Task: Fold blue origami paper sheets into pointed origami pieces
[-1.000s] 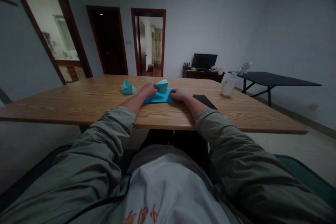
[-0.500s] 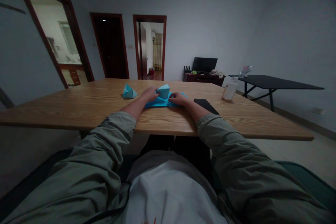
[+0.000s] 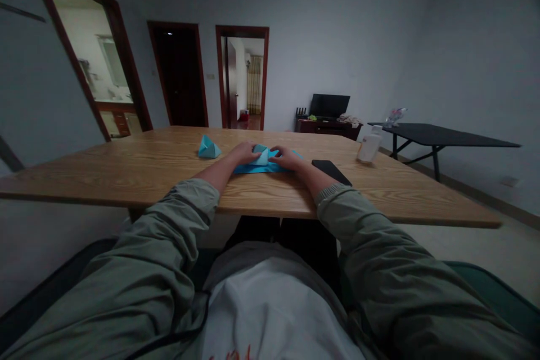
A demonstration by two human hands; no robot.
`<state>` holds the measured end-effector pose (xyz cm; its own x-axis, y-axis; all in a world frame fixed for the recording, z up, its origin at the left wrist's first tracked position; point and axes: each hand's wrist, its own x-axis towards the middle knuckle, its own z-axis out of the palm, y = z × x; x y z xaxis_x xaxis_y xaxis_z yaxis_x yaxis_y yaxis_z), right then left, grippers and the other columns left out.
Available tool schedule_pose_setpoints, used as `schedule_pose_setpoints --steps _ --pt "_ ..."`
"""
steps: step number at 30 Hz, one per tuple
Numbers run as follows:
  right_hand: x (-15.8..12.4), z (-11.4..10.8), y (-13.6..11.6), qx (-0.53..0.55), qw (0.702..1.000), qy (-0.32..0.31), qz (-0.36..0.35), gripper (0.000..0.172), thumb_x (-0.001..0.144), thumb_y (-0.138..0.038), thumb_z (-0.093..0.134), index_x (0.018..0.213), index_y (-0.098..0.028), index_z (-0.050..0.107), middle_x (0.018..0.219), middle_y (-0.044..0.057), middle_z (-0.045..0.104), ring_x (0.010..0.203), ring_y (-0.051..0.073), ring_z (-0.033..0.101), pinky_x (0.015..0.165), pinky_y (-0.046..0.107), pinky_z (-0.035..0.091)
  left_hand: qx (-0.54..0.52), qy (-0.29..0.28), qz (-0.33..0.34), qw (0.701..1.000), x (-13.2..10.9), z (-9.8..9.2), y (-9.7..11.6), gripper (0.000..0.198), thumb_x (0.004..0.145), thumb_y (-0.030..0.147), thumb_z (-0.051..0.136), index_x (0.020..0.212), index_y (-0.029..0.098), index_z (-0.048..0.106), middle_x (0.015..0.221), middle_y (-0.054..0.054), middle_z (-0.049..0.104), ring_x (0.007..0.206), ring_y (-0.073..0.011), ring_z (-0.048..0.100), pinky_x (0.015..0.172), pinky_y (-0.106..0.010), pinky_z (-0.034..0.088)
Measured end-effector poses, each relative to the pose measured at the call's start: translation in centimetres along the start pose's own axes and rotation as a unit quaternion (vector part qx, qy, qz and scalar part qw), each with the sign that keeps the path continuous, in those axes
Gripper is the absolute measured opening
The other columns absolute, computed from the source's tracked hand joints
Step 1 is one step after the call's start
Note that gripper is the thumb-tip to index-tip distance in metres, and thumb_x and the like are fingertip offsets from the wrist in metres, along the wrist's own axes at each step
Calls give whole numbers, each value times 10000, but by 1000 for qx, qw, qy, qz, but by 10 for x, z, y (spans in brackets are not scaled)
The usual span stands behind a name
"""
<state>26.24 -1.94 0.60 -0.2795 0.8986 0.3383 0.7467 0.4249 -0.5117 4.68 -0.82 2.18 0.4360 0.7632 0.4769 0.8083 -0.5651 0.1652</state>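
Lower than half a second ago is the pale blue folded paper point(image 3: 261, 156): it has come down toward the bright blue sheet point(image 3: 253, 169), and the right hand point(image 3: 286, 157) is now nearer to its edge. Apart from this, the things on the table point(image 3: 169, 180) have kept their places.

One paper shape point(image 3: 208, 147) sits to the left, well apart from both hands, and looks already folded. The second, the folded paper, is between the hands above the blue sheet, so the work on it seems not yet finished; how many folds are left cannot be told. The left hand point(image 3: 244, 153) has its fingers closed on the left side of the folded paper, with the thumb toward the body. The right hand has curved fingers with a small gap before the thumb; whether they press the paper is not clear.

Both paper pieces look matt and stiff, with straight creases. The paper shape rises to a point and has flat, triangular faces. The blue sheet lies low and flat, partly covered by the hands. The table is wooden, with wavy grain. Right of the hands lie a thin black object point(image 3: 331, 172) and, farther, a whitish bottle point(image 3: 369, 147).
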Motion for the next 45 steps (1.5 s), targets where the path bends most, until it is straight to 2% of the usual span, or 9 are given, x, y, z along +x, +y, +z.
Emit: schedule_pose_setpoints --steps 8,13,16,24,27,30,32,38,45 --pt "-3 -2 -3 14 999 -19 -27 606 798 -297 716 1359 -181 518 1065 69 675 802 131 613 703 203 468 -23 -9 55 998 -8 -13 17 367 839 470 526 923 155 697 851 -62 687 756 -179 583 663 -260 415" --pt "4 0 4 31 997 18 -72 450 785 -242 698 1224 -173 624 1038 54 679 857 138 617 752 213 466 -30 -28 108 993 -15 -21 29 330 842 440 526 950 173 688 868 -51 681 770 -173 582 675 -259 418" --pt "5 -1 5 25 996 40 -82 319 798 -237 666 1107 -160 678 978 42 691 855 141 617 763 220 459 -47 -25 107 993 -16 -23 32 326 835 433 536 968 174 683 893 -53 680 804 -178 588 706 -263 435" --pt "1 -9 -4 -5 994 101 -49 209 809 -235 643 993 -155 701 869 27 680 781 133 596 711 224 443 -103 27 66 992 -10 -18 16 257 797 369 597 934 162 665 928 -54 664 851 -189 594 768 -288 465" --pt "2 -7 -3 43 994 90 -36 310 810 -223 659 1110 -149 671 868 30 669 719 116 586 668 214 455 -123 50 59 989 -8 -16 10 232 798 323 598 957 161 647 942 -52 665 863 -193 601 777 -302 478" --pt "3 -3 -1 105 993 47 -27 503 812 -225 680 1297 -154 570 889 36 666 644 95 577 613 203 472 -154 75 82 982 -7 -13 10 218 796 271 596 978 152 622 1019 -68 656 927 -195 601 821 -313 489" --pt "3 -2 -1 144 989 19 -29 540 818 -203 672 1338 -158 534 908 39 673 602 83 571 578 194 480 -173 81 101 976 -7 -11 12 206 799 250 593 979 153 612 1070 -78 642 973 -192 594 838 -311 494" --pt "3 -4 -2 160 987 10 -32 338 852 -153 620 1189 -137 631 809 20 679 548 59 538 520 149 450 -179 81 114 974 -7 -9 12 192 808 243 584 974 152 616 1089 -88 630 995 -200 588 845 -326 499" --pt "10 1 8 132 991 12 -16 209 869 -180 622 1064 -131 681 760 33 690 545 67 551 485 142 428 -140 85 70 984 -5 -8 0 194 795 216 577 970 155 633 1056 -77 635 998 -209 582 915 -350 479"
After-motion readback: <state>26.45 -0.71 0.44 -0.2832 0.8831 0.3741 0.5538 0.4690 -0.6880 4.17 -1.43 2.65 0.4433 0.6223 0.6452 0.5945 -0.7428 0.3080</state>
